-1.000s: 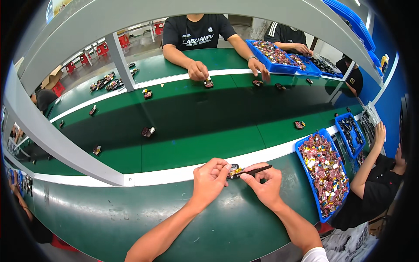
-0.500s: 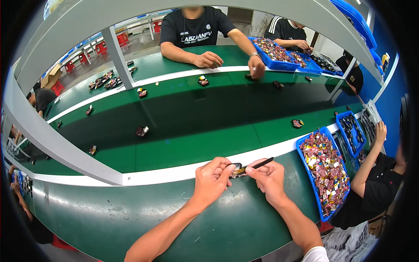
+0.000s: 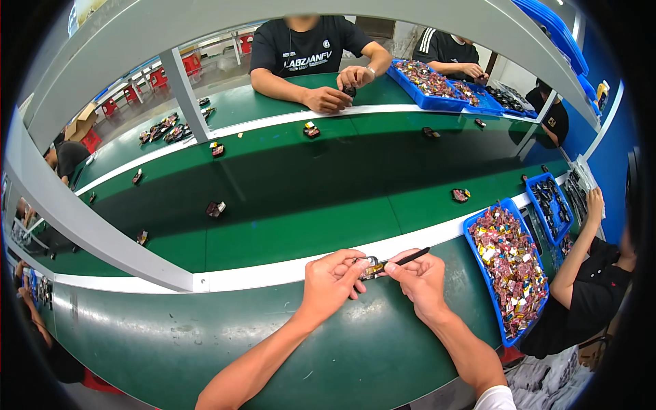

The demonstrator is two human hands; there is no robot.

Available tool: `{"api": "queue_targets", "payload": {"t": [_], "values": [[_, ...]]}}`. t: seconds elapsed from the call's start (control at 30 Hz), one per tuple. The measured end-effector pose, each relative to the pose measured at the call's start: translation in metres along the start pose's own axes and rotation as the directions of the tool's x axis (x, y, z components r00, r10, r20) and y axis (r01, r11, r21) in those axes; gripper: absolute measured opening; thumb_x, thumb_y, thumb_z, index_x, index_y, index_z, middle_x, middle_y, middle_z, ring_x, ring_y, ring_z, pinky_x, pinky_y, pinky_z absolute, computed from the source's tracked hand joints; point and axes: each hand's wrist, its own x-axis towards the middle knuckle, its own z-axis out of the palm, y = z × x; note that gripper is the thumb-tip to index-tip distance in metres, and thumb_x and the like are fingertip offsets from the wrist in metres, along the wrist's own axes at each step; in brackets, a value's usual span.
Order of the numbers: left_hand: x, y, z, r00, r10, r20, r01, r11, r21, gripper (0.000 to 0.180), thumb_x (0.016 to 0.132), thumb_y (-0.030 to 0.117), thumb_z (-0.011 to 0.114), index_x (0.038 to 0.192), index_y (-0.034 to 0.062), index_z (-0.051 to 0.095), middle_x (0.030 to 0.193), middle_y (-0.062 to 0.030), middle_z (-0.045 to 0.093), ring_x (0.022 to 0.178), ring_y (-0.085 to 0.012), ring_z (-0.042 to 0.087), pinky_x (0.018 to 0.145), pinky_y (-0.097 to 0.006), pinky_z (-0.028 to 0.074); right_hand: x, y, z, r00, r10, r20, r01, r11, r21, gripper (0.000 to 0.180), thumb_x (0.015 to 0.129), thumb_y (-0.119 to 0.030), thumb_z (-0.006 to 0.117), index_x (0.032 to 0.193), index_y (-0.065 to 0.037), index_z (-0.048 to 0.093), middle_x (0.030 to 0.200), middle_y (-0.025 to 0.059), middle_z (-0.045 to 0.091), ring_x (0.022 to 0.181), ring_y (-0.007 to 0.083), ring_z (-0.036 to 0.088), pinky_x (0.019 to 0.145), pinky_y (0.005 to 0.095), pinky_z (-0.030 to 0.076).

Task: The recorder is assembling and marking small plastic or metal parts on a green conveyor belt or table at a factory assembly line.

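My left hand [image 3: 333, 279] pinches a small black electronic housing [image 3: 370, 267] between thumb and fingers, above the near edge of the green work surface. Its open face shows yellowish and metallic parts. My right hand [image 3: 421, 281] is closed, with thumb and fingertips at the housing's right end. From between these fingers a slim black stick-like piece [image 3: 412, 256] points up to the right. Whether it is a tool or part of the housing, I cannot tell. The fingers hide the housing's ends.
A blue tray [image 3: 506, 339] of small circuit parts lies right of my hands, a smaller blue tray [image 3: 570, 220] of black parts beyond it. Ahead, a green belt [image 3: 301, 225] carries several small units behind a white rail [image 3: 266, 275]. Co-workers sit across and at right.
The units on the belt have shifted slightly left. Across from me, a co-worker has lifted a dark unit off the belt with both hands. My hands barely move; the housing's open face shows more.
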Motion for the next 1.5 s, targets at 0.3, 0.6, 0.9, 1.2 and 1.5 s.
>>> {"api": "queue_targets", "payload": {"t": [0.3,0.6,0.9,1.2,1.5], "values": [[0.001,0.005,-0.003,0.999,-0.033,0.036,0.035,0.998,-0.056,0.021,0.097,0.013,0.070,0.108,-0.0058,0.070,0.078,-0.0108,0.072,0.060,-0.0140,0.069,0.048,-0.025,0.053,-0.002,0.005,0.003,0.987,-0.158,-0.006,0.158,0.986,0.047,0.015,0.088,0.007,0.075,0.101,0.004,0.069,0.091,0.0097,0.075,0.067,0.0022,0.062,0.054,0.0169,0.043],[0.001,0.004,-0.004,0.999,-0.020,0.028,0.021,0.998,-0.060,0.023,0.097,0.011,0.070,0.111,-0.0067,0.069,0.081,-0.0118,0.072,0.062,-0.0146,0.070,0.049,-0.025,0.054,-0.003,0.018,0.004,0.929,-0.370,-0.014,0.367,0.925,-0.103,0.011,0.086,0.005,0.078,0.096,0.003,0.072,0.090,0.0070,0.075,0.064,-0.0007,0.058,0.052,0.0147,0.038],[0.000,0.005,-0.003,1.000,0.019,-0.014,-0.020,0.995,-0.097,0.022,0.094,0.005,0.072,0.112,-0.0069,0.068,0.085,-0.0125,0.073,0.066,-0.0150,0.071,0.051,-0.024,0.056,-0.007,0.016,0.005,0.917,-0.397,-0.024,0.388,0.907,-0.165,0.010,0.086,0.004,0.078,0.094,0.002,0.073,0.089,0.0059,0.075,0.057,-0.0032,0.050,0.049,0.0151,0.033],[0.000,0.004,-0.003,0.999,0.020,-0.028,-0.023,0.994,-0.109,0.021,0.094,0.005,0.072,0.111,-0.0072,0.068,0.084,-0.0124,0.073,0.065,-0.0152,0.071,0.051,-0.024,0.056,-0.008,0.016,0.008,0.910,-0.412,-0.039,0.396,0.894,-0.209,0.009,0.085,0.002,0.080,0.093,0.002,0.075,0.081,0.0017,0.073,0.054,-0.0031,0.044,0.047,0.0166,0.029],[0.001,0.003,-0.003,0.998,0.034,-0.058,-0.041,0.993,-0.113,0.017,0.095,0.004,0.070,0.107,-0.0081,0.070,0.080,-0.0125,0.072,0.061,-0.0145,0.070,0.049,-0.024,0.055,-0.008,0.017,0.008,0.892,-0.452,-0.026,0.429,0.862,-0.270,0.009,0.084,0.001,0.081,0.091,0.001,0.076,0.078,0.0013,0.073,0.051,-0.0028,0.043,0.046,0.0175,0.029]]}}
